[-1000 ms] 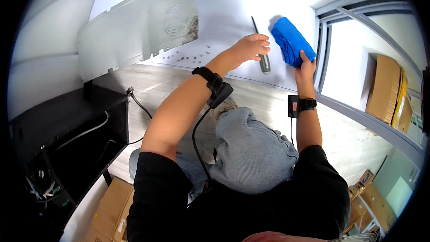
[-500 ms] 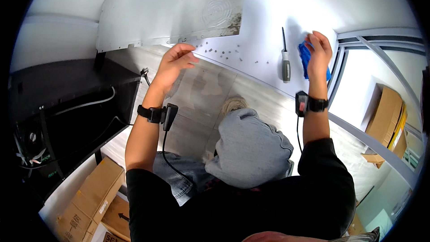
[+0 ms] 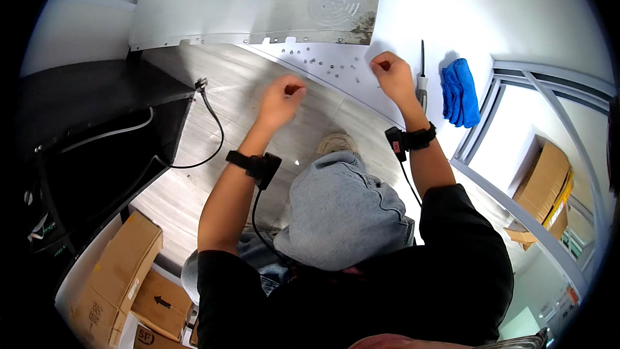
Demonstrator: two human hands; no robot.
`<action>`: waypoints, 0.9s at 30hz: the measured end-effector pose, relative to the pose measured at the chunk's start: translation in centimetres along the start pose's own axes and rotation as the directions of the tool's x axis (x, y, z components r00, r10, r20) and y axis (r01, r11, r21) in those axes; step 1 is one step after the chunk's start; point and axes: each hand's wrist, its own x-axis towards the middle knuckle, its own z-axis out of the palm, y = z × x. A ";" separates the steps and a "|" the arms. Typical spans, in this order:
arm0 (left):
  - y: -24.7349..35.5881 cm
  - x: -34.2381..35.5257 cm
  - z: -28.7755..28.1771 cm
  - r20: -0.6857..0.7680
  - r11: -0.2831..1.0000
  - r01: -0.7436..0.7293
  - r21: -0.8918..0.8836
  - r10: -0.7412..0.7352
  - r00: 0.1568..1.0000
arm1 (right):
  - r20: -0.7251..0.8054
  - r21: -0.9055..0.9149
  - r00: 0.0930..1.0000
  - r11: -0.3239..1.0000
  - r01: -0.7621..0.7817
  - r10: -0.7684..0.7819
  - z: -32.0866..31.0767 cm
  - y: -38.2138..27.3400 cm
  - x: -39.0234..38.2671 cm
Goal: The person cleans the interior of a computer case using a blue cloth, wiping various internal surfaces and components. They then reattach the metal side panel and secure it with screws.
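hands [image 3: 395, 81] with room between, screws [image 3: 332, 66] near table edge [image 3: 343, 90], panel [image 3: 258, 0] overhanging

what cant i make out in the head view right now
Head view:
Screwdriver: part of the handle, behind the right wrist.
Metal panel: far side, cut off by the picture's top edge.
Screws: drive shapes, too small.
Left hand: any held item, hidden by its curled pose and blur.

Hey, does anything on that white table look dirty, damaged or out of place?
Yes. The metal panel has a dark, dirty-looking patch at one corner, unlike its pale grey surface, and it juts past the white table. Small screws lie scattered near the right hand, loose rather than in a container.
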 end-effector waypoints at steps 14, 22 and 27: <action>1.3 1.8 7.1 0.014 0.988 -0.062 0.142 0.060 0.998 | -0.011 -0.164 0.966 0.954 0.253 -0.258 2.3 -0.1 0.1; 0.3 1.0 6.7 -0.014 0.994 -0.046 0.097 0.048 0.999 | 0.004 -0.241 0.956 0.928 0.285 -0.292 2.5 0.4 1.0; 0.1 0.9 6.8 -0.001 0.993 -0.022 0.116 0.022 1.000 | 0.012 -0.158 0.967 0.955 0.251 -0.253 2.3 0.8 0.3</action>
